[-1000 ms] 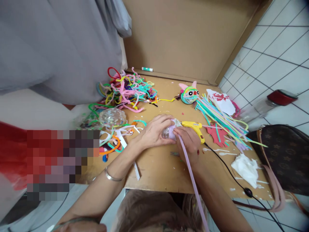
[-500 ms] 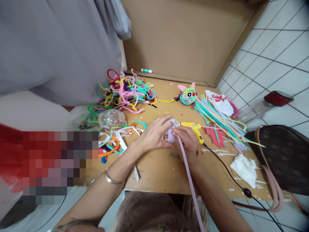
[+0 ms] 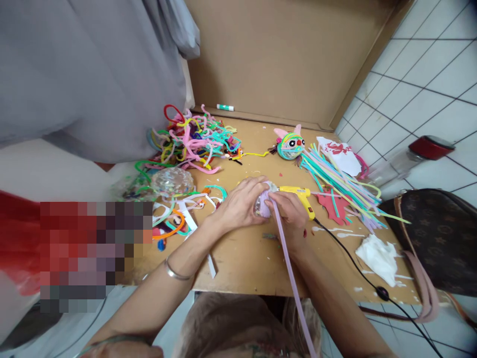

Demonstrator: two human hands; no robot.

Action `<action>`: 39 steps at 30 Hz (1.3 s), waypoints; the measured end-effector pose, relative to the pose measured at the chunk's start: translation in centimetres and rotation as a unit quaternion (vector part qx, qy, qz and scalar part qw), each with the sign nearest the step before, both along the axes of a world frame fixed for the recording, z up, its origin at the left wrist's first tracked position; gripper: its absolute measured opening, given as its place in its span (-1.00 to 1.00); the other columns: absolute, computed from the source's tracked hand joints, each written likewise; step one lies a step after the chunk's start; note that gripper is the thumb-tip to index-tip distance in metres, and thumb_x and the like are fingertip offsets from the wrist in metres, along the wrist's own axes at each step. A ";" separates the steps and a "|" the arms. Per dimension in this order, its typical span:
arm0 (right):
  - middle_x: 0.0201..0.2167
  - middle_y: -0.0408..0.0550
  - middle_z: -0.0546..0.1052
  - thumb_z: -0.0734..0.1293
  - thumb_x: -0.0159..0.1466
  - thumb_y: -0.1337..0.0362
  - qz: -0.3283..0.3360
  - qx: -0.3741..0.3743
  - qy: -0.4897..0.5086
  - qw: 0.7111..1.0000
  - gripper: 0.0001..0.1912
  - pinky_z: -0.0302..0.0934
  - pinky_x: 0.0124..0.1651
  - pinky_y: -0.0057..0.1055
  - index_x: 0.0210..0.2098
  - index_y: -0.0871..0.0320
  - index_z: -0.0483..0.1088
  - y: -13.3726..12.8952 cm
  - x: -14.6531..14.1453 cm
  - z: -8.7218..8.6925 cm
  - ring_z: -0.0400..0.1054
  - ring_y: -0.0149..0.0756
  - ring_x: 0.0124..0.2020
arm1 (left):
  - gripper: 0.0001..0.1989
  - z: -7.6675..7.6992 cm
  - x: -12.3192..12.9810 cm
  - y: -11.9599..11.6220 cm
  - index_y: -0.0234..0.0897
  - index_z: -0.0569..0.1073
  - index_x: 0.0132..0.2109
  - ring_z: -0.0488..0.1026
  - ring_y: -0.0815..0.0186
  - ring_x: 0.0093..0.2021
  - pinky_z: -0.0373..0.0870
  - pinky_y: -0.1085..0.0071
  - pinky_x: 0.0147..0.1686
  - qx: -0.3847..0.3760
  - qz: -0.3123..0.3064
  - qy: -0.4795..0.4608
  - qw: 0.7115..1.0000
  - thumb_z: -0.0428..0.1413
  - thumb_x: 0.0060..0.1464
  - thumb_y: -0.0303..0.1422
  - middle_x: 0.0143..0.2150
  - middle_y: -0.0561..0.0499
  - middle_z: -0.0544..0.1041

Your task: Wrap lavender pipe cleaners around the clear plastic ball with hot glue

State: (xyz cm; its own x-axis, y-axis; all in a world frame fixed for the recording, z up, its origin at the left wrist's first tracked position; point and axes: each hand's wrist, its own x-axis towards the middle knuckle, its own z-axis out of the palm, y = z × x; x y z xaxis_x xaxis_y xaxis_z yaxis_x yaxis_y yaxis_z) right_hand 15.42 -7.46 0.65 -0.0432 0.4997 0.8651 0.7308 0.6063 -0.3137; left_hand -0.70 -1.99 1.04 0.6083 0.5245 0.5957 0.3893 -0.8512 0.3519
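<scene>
My left hand (image 3: 244, 201) is closed around a small clear plastic ball (image 3: 258, 208), partly wrapped in lilac pipe cleaner. Against the ball's right side, my right hand (image 3: 288, 211) pinches a lilac pipe cleaner (image 3: 286, 258), whose long loose end hangs down past the table edge toward my lap. My fingers cover much of the ball. Just beyond my right hand lies a yellow glue gun (image 3: 303, 196), its nozzle pointing toward the ball and its grip partly behind my fingers.
Tangled pipe cleaners (image 3: 197, 139) are heaped at the back left, beside a clear plastic bowl-like piece (image 3: 172, 181). A decorated ball with eyes and ears (image 3: 291, 144) stands behind straight pipe cleaners (image 3: 339, 184). At right are a tissue (image 3: 377, 258), a brown bag (image 3: 436, 238) and a bottle (image 3: 402, 159).
Both hands stay at nearly the same place on the ball. My right fingers and the lilac pipe cleaner have shifted slightly left; the view has tilted a little.
</scene>
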 end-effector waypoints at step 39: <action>-0.25 -0.07 0.63 0.38 0.23 0.39 0.037 -0.018 0.040 0.998 -0.78 0.43 -0.09 -0.22 -0.14 0.04 0.49 -0.9 0.0 0.1 0.54 -0.23 -0.21 | -0.38 -0.2 -0.5 1.2 -0.30 0.32 0.05 0.42 -0.01 0.17 0.38 0.09 0.13 -0.071 -0.024 -0.068 0.995 0.28 -0.22 -0.31 0.10 -0.28 0.47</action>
